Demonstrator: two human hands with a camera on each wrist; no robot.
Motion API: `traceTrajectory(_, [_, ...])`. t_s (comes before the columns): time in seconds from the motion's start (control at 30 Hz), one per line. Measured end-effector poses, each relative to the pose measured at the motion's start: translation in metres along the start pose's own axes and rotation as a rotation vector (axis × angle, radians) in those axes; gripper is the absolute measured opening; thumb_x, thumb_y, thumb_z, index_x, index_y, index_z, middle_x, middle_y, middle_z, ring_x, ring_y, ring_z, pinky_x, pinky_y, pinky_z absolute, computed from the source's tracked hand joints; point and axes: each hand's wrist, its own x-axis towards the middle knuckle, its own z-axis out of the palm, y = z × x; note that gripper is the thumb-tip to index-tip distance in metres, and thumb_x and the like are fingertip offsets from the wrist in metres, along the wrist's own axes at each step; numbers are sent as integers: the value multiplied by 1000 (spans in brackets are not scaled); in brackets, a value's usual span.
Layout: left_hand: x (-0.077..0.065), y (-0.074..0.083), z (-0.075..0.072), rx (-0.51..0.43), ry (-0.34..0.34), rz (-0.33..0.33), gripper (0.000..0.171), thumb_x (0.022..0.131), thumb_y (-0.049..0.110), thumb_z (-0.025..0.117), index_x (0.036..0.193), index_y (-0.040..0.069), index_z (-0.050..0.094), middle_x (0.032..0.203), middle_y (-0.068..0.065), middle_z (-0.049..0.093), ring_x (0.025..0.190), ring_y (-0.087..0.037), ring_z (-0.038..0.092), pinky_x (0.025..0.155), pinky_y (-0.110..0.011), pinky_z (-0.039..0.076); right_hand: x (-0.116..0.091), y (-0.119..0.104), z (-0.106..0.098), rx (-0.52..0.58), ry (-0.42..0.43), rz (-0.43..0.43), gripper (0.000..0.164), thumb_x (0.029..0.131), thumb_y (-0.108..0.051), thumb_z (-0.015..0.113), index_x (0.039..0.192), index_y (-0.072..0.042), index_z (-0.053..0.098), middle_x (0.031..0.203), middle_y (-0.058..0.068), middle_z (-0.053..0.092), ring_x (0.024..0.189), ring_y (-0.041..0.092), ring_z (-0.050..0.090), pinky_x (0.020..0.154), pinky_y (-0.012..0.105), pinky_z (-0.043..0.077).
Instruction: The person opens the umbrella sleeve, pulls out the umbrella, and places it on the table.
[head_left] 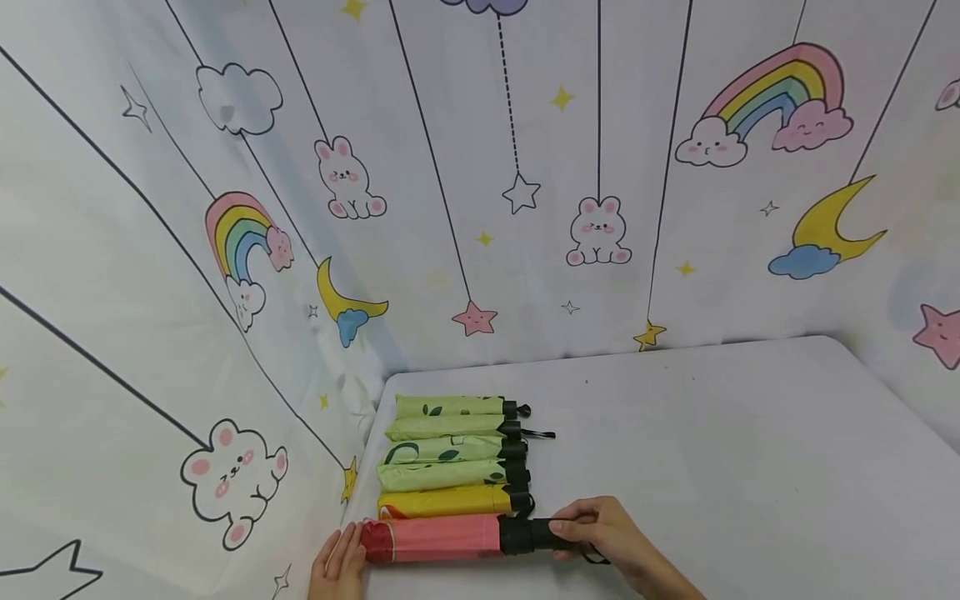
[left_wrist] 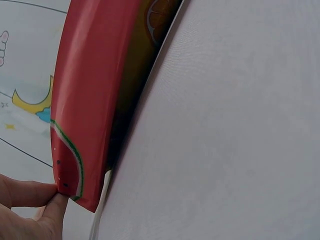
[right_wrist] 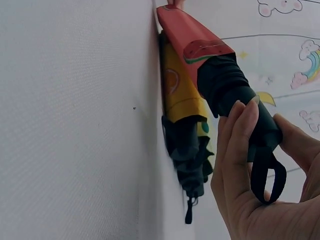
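A folded pink-red umbrella [head_left: 446, 538] with a watermelon print lies crosswise at the front of a row of folded umbrellas. My left hand [head_left: 339, 563] pinches its fabric end at the left; in the left wrist view a thumb and finger meet at the corner of the red cloth [left_wrist: 87, 100]. At the other end my right hand [head_left: 611, 537] holds the black handle [right_wrist: 262, 127] between fingers and thumb, and a black wrist strap [right_wrist: 259, 180] hangs down beside the palm. Right behind it lies a yellow umbrella [head_left: 450, 502] with an orange-slice print.
Several light green umbrellas [head_left: 450, 451] are lined up farther back, black handles to the right. They lie on a white table [head_left: 720, 467]. White curtains [head_left: 435, 208] printed with rabbits, stars and rainbows stand behind and to the left.
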Motion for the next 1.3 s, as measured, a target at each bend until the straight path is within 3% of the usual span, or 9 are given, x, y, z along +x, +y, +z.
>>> traceTrajectory(0.1, [0, 1, 1, -19, 6, 1, 78, 109, 37, 54, 164, 1, 12, 163, -18, 36, 130, 7, 52, 109, -21, 44, -2, -1, -1, -3, 7, 3, 38, 92, -22, 83, 112, 9, 73, 100, 16, 77, 78, 24, 76, 76, 38, 65])
traceTrajectory(0.3, [2, 2, 5, -18, 40, -23, 72, 111, 28, 52, 164, 2, 12, 164, -18, 37, 146, -22, 44, 114, -35, 40, -5, -1, -5, 19, 0, -22, 38, 92, -21, 82, 111, 10, 73, 102, 19, 77, 78, 25, 76, 77, 39, 65])
traceTrajectory(0.4, [3, 3, 6, -28, 46, -34, 70, 111, 26, 52, 164, 2, 12, 164, -18, 37, 147, -26, 42, 116, -38, 39, -6, 0, -8, 25, -2, -19, 37, 94, -21, 81, 112, 10, 73, 104, 19, 76, 79, 26, 77, 78, 39, 65])
traceTrajectory(0.9, [3, 3, 6, -20, 30, -51, 73, 111, 32, 50, 165, 3, 10, 165, -17, 36, 149, -30, 39, 119, -45, 36, -11, 6, -22, -5, 8, -10, 37, 98, -24, 75, 115, 8, 73, 103, 14, 76, 81, 25, 77, 78, 35, 63])
traceTrajectory(1.1, [4, 3, 7, -57, 52, -58, 71, 111, 25, 53, 164, 3, 12, 164, -18, 38, 146, -25, 44, 116, -40, 40, -14, 3, -27, 8, -1, -4, 40, 97, -28, 77, 115, 8, 73, 105, 16, 77, 84, 26, 77, 80, 35, 64])
traceTrajectory(1.3, [4, 2, 8, -69, 53, -56, 71, 110, 20, 55, 164, 1, 12, 163, -22, 37, 147, -32, 41, 116, -43, 39, -16, 3, -33, 5, -9, -15, 40, 97, -27, 76, 117, 8, 72, 107, 18, 77, 85, 27, 77, 81, 36, 64])
